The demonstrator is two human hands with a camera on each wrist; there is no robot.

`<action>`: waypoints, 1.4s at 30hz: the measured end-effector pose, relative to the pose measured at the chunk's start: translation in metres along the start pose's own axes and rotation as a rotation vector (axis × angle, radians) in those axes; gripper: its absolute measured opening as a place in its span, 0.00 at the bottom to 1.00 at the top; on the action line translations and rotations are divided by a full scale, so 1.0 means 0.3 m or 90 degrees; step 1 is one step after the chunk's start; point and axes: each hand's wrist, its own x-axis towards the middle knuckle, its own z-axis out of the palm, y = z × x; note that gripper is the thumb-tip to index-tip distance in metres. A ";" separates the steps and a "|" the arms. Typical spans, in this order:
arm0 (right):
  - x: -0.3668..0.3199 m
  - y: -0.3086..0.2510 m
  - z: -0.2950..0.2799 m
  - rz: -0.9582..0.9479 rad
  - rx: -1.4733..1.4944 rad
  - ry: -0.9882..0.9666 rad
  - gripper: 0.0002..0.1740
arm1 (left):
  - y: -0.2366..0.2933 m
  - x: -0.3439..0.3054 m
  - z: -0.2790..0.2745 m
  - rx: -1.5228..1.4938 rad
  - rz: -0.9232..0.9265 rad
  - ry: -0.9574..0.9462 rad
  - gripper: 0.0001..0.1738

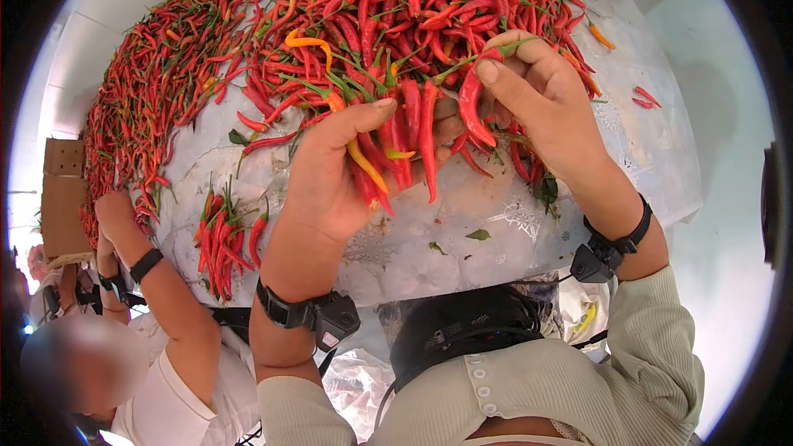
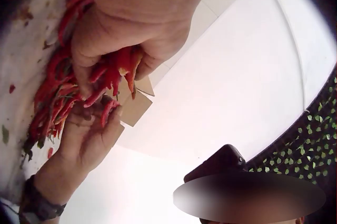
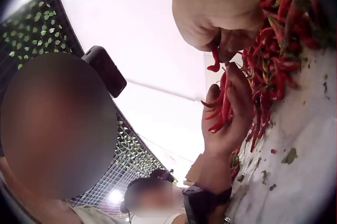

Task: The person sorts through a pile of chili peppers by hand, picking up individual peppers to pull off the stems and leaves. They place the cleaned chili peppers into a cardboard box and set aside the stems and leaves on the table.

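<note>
Red chillies [image 1: 427, 140] gripped in left hand [image 1: 326, 169], single chilli [image 1: 471, 106] pinched in right hand [image 1: 549, 103]; leafy mesh [image 2: 315, 129] only in wrist views.

red chillies [image 1: 363, 25] with green stems [image 1: 452, 71], on a whitish cloth [image 1: 413, 272] patterned with snowflakes.
one chilli [image 1: 368, 167] is yellow-orange; the boxes [image 1: 64, 198] are tan, the wrist straps [image 1: 285, 306] black, the ribbed sleeve [image 1: 652, 330] pale grey-green, and the dark lattice [image 3: 39, 34] is dotted with light green leaf shapes.
</note>
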 end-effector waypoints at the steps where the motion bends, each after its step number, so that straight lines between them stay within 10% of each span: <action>1: -0.002 -0.001 0.003 -0.003 0.007 -0.007 0.12 | 0.000 -0.001 0.000 -0.003 0.002 0.002 0.27; 19: 0.002 0.032 -0.006 -0.075 -0.217 -0.054 0.11 | -0.017 -0.013 0.014 0.164 0.081 0.077 0.19; 32: -0.016 0.025 -0.018 -0.313 -0.781 -0.283 0.13 | 0.055 -0.022 -0.040 0.056 0.133 0.014 0.16; 42: 0.013 0.030 -0.035 -0.370 -0.707 -0.150 0.11 | 0.062 -0.013 -0.045 0.042 0.145 0.043 0.13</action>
